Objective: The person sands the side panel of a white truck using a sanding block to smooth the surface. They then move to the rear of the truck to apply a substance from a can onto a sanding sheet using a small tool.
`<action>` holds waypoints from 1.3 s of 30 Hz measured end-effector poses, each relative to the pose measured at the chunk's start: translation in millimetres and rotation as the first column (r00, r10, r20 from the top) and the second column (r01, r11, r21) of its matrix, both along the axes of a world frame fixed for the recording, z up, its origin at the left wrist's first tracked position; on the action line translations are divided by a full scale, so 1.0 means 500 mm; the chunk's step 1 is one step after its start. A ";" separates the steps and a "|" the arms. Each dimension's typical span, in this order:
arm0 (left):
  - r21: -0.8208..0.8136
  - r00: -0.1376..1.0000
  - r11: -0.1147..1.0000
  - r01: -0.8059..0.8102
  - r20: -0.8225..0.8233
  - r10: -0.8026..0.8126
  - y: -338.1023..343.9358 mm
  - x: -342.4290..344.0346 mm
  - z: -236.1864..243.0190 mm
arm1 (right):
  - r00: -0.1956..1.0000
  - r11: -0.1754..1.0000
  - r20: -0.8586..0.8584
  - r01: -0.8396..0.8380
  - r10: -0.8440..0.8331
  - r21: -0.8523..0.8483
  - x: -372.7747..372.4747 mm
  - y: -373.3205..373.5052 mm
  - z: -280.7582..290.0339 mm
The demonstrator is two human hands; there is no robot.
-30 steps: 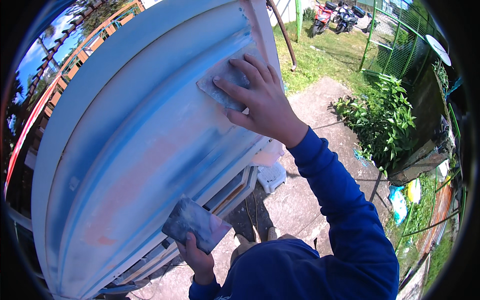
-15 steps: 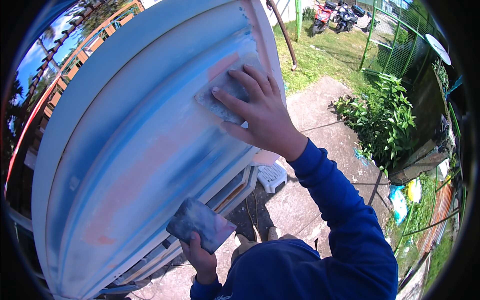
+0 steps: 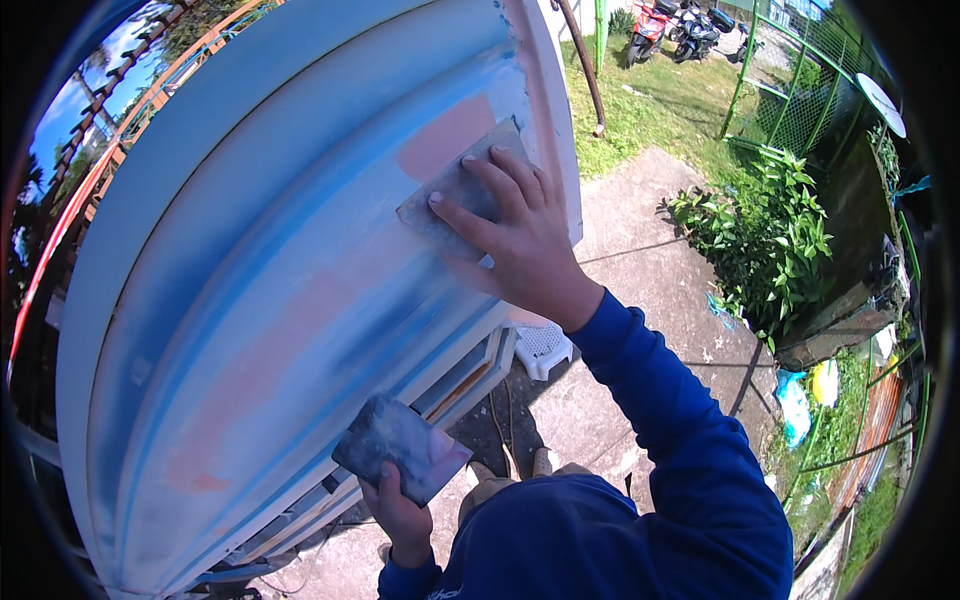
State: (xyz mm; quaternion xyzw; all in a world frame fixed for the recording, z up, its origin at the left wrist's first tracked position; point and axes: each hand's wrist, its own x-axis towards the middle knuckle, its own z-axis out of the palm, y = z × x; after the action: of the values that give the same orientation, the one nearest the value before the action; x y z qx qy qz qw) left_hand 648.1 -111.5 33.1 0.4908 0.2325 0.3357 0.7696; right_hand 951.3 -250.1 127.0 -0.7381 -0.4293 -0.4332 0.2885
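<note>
- Outdoors in sun: concrete [image 3: 640,420] lies under and to the right of both hands, with grass [image 3: 645,120] beyond the right hand.
- The panel [image 3: 300,260], curved and white with blue bands, fills the space left of both hands; its long axis runs from beyond the right hand down past the left hand's outer side.
- The blue shirt [image 3: 690,500] covers both arms; pale lettering at its front is cut off.
- The shrub [image 3: 750,250] stands well right of the right hand.
- The stool [image 3: 545,350], white, sits below the right hand.
- The right hand [image 3: 530,225] lies spread, fingers apart, over the grey sheet [image 3: 445,210].
- The left hand [image 3: 402,515] is clamped on the dark sheet [image 3: 390,440], thumb on top.
- The dark sheet, pale-smeared and pinkish at one end, has its long axis slanting down to the right.
- The grey sheet rests against the panel under the right fingers; its far edge slants up to the right, just beside a pink patch [image 3: 435,140].
</note>
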 end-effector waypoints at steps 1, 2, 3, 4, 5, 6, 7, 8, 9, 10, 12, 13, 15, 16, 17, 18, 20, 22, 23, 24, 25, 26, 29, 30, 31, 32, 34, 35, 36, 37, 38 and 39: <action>-0.010 1.000 1.000 0.009 0.001 -0.009 0.005 -0.001 -0.006 | 0.999 0.999 -0.042 0.004 -0.005 -0.041 -0.014 -0.009 -0.009; -0.020 1.000 1.000 0.019 0.001 -0.019 0.009 -0.002 -0.011 | 0.996 0.997 -0.083 0.006 -0.013 -0.082 -0.029 -0.021 -0.019; -0.019 1.000 0.999 0.026 0.000 -0.026 0.010 -0.004 -0.011 | 0.992 0.994 -0.126 0.005 -0.019 -0.113 -0.037 -0.028 -0.020; -0.012 1.000 1.000 0.019 -0.011 -0.019 0.006 -0.003 -0.008 | 0.994 0.995 -0.112 0.005 -0.016 -0.096 -0.038 -0.028 -0.015; -0.005 1.000 1.000 0.011 -0.022 -0.012 0.000 0.000 -0.003 | 0.995 0.997 -0.098 0.005 -0.013 -0.079 -0.040 -0.029 -0.003; 0.002 0.999 1.000 0.006 -0.036 -0.006 -0.003 0.002 0.002 | 0.996 0.998 -0.086 0.007 -0.012 -0.062 -0.042 -0.030 0.010; 0.016 0.999 1.000 0.017 -0.041 -0.016 -0.005 0.002 0.006 | 0.998 0.999 -0.065 0.004 -0.007 -0.045 -0.041 -0.025 0.023; 0.030 0.999 0.999 0.028 -0.046 -0.027 -0.005 0.002 0.010 | 0.999 1.000 -0.045 0.001 -0.003 -0.028 -0.036 -0.015 0.038; 0.043 0.998 0.998 0.041 -0.050 -0.039 -0.006 0.003 0.012 | 1.000 1.000 -0.022 0.000 0.000 -0.012 -0.033 -0.007 0.052; 0.064 0.997 0.997 0.047 -0.056 -0.044 -0.006 0.004 0.012 | 1.000 1.000 -0.011 -0.001 0.001 0.000 -0.031 -0.001 0.061; 0.106 0.997 0.993 0.057 -0.066 -0.050 -0.006 0.005 0.013 | 1.000 1.000 0.013 -0.006 0.006 0.022 -0.028 0.007 0.075; 0.106 0.997 0.993 0.059 -0.064 -0.053 -0.006 0.006 0.013 | 1.000 1.000 0.010 0.000 0.000 0.013 -0.027 0.008 0.081; 0.106 0.996 0.992 0.063 -0.062 -0.057 -0.006 0.007 0.015 | 1.000 1.000 0.000 0.010 -0.010 -0.005 -0.024 0.010 0.086; 0.106 0.997 0.993 0.059 -0.060 -0.052 -0.006 0.006 0.013 | 1.000 1.000 0.009 0.002 -0.002 0.003 -0.020 0.013 0.084; 0.106 0.997 0.993 0.054 -0.057 -0.048 -0.005 0.006 0.011 | 1.000 1.000 0.017 -0.006 0.006 0.011 -0.015 0.018 0.081; 0.104 0.998 0.993 0.049 -0.056 -0.043 -0.005 0.006 0.008 | 1.000 1.000 0.024 -0.015 0.015 0.016 -0.011 0.021 0.078; 0.066 0.997 0.997 0.051 -0.056 -0.047 -0.005 0.005 0.006 | 0.999 1.000 0.032 -0.022 0.021 0.013 -0.008 0.022 0.075; 0.017 0.997 0.999 0.050 -0.056 -0.049 -0.001 0.004 0.004 | 1.000 1.000 0.010 -0.015 0.015 0.006 -0.010 0.023 0.064; -0.014 0.997 0.999 0.049 -0.054 -0.050 0.001 0.003 0.000 | 1.000 1.000 -0.015 -0.005 0.005 -0.003 -0.019 0.022 0.045; -0.043 0.998 0.998 0.048 -0.050 -0.050 0.003 0.004 -0.002 | 0.999 1.000 -0.038 0.004 -0.004 -0.009 -0.025 0.020 0.026; -0.060 0.997 0.996 0.060 -0.040 -0.063 0.007 0.005 -0.002 | 0.998 1.000 -0.056 -0.006 0.005 -0.005 -0.026 0.018 0.000; -0.078 0.997 0.994 0.073 -0.030 -0.076 0.013 0.006 -0.001 | 0.997 1.000 -0.075 -0.015 0.015 -0.002 -0.025 0.016 -0.035; -0.110 0.992 0.987 0.121 0.036 -0.117 0.016 0.022 0.025 | 0.989 1.000 -0.148 -0.019 0.017 -0.011 -0.038 0.006 -0.123; -0.116 0.989 0.983 0.140 0.063 -0.134 0.013 0.036 0.040 | 0.987 1.000 -0.161 -0.018 0.014 -0.022 -0.040 -0.001 -0.146; -0.093 0.990 0.987 0.131 0.072 -0.125 0.013 0.047 0.050 | 0.985 0.999 -0.172 -0.022 0.016 -0.034 -0.049 -0.007 -0.158; -0.069 0.990 0.990 0.125 0.080 -0.119 0.012 0.062 0.059 | 0.974 0.997 -0.227 -0.036 0.021 -0.063 -0.062 -0.019 -0.166; -0.049 0.984 0.988 0.146 0.111 -0.140 0.008 0.096 0.083 | 0.945 0.990 -0.324 -0.072 0.030 -0.117 -0.090 -0.046 -0.166; -0.053 0.978 0.983 0.173 0.128 -0.165 0.005 0.113 0.095 | 0.897 0.985 -0.410 -0.172 0.162 0.013 -0.112 -0.061 -0.162; -0.061 0.970 0.978 0.200 0.150 -0.190 0.001 0.132 0.105 | 0.830 0.955 -0.472 -0.258 0.295 0.145 -0.136 -0.082 -0.150; -0.082 0.967 0.971 0.223 0.145 -0.210 -0.006 0.154 0.116 | 0.744 0.903 -0.514 -0.326 0.428 0.279 -0.161 -0.099 -0.135; -0.106 0.963 0.964 0.246 0.138 -0.230 -0.016 0.176 0.125 | 0.607 0.805 -0.528 -0.440 0.594 0.398 -0.190 -0.116 -0.119; -0.132 0.956 0.952 0.277 0.133 -0.260 -0.029 0.196 0.131 | 0.452 0.686 -0.517 -0.516 0.727 0.513 -0.219 -0.137 -0.099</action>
State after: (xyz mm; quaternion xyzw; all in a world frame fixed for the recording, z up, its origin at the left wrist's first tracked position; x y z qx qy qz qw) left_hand 746.1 -125.8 98.5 0.4392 0.1435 0.2368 0.8547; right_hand 842.0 -318.4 77.5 -0.5807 -0.4652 -0.0449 0.6666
